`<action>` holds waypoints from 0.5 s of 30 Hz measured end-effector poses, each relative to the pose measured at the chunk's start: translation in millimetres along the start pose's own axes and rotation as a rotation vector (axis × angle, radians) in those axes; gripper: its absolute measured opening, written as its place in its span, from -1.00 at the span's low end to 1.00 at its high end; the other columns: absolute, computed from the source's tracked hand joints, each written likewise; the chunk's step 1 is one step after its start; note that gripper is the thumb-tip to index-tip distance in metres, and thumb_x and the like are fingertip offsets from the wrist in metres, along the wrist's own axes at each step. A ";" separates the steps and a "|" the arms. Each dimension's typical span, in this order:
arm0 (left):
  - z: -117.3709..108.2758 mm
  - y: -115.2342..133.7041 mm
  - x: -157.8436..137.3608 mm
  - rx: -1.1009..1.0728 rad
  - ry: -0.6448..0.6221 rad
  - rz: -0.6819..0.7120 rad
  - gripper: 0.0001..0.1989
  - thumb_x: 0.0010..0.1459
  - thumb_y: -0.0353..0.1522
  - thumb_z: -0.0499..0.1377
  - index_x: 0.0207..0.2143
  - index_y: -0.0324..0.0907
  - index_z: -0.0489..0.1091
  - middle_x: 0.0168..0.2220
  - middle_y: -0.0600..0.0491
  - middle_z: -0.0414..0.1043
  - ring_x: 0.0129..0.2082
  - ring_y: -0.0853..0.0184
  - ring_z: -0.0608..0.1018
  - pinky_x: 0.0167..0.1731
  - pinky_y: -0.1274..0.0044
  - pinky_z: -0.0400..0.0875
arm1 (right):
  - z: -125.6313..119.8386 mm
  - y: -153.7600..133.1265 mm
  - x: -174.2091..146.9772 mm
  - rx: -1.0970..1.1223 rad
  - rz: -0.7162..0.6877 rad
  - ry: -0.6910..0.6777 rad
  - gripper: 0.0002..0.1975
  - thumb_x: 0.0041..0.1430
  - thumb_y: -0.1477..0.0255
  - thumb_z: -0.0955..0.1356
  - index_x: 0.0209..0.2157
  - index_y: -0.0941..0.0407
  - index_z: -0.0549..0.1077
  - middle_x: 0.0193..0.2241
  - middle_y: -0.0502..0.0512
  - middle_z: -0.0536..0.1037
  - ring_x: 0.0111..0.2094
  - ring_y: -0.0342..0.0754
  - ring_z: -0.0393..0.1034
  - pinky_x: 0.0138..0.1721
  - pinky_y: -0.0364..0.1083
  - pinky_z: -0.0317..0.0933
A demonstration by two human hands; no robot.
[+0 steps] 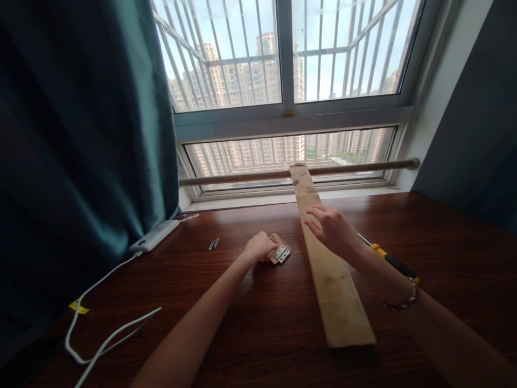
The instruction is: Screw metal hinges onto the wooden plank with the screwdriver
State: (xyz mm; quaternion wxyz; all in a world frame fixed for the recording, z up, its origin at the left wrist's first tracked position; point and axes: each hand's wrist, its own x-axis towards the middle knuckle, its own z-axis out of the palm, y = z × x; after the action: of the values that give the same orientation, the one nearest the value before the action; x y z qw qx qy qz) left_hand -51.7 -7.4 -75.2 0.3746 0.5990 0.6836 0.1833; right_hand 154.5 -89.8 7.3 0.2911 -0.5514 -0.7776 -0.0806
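My left hand (pixel 259 247) is closed on the near-left edge of a small wooden block (pixel 274 238) that sits at the desk's middle. On top of this block lies a silver metal hinge (pixel 283 254) with screw holes, close to my left fingertips. A long, pale wooden board (pixel 337 285) runs from the front of the desk back to the window rail. Over its middle hovers my right hand (pixel 333 229), thumb and fingers apart and nothing visible between them. Small dark marks or holes show in the board by those fingertips. A yellow-and-black screwdriver (pixel 393 262) lies right of the board, partly behind my right forearm.
Several screws (pixel 214 244) lie left of my left hand. A white power strip (pixel 154 237) with a white cable (pixel 100 277) rests by the blue curtain (pixel 121 124). Behind the desk (pixel 258 328), a horizontal rail (pixel 250 177) crosses in front of the barred window.
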 end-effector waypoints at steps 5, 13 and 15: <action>-29.8 1.0 0.4 0.707 0.101 0.051 -0.56 0.02 -0.06 0.07 -0.38 -0.28 0.46 -0.41 -0.23 0.50 -0.37 0.11 0.56 -0.34 0.40 0.37 | -17.0 -33.3 -17.3 0.027 -0.180 -0.235 -0.81 0.17 0.43 0.24 -0.20 0.18 0.39 -0.26 0.19 0.46 -0.18 0.01 0.33 -0.17 -0.09 0.19; -138.5 -48.0 20.0 0.710 0.320 -0.238 -0.60 -0.16 -0.24 0.29 -0.26 -0.32 0.47 -0.12 -0.35 0.41 -0.07 -0.14 0.41 -0.21 0.22 0.30 | 0.8 -82.5 -59.4 0.152 -0.556 -0.684 -0.75 0.05 0.49 0.27 -0.17 0.15 0.37 -0.33 0.14 0.51 -0.31 0.04 0.42 -0.38 -0.10 0.23; -150.9 -62.8 22.1 0.651 0.318 -0.214 -0.64 -0.18 -0.20 0.29 -0.37 -0.30 0.49 -0.26 -0.26 0.49 -0.18 -0.04 0.49 -0.27 0.32 0.35 | 2.9 -85.3 -62.9 0.135 -0.552 -0.670 -0.77 0.05 0.50 0.26 -0.20 0.16 0.37 -0.35 0.15 0.51 -0.29 0.07 0.42 -0.36 -0.07 0.25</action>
State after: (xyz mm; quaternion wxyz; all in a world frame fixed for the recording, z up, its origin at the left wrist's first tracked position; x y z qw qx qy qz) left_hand -205.0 30.1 -27.2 0.0706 0.5758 0.8145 0.0071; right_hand 90.3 -171.8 -12.4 0.0260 -0.2985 -0.9508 0.0790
